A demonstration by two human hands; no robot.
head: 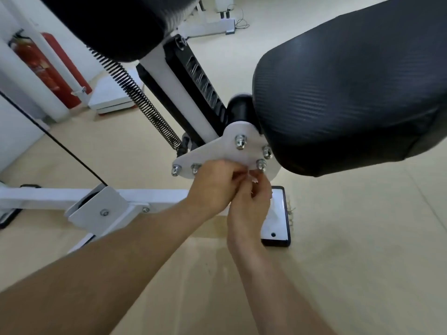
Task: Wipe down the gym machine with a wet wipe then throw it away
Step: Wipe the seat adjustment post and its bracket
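Left hand and right hand pinch a small wet wipe between them, apparently unfolding it; next, spread it flat and rub the seat pad at two o'clock.

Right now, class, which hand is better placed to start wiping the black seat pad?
Probably the right hand. It pinches the wet wipe together with the left hand, but it lies nearer the seat pad, which is up and to its right.
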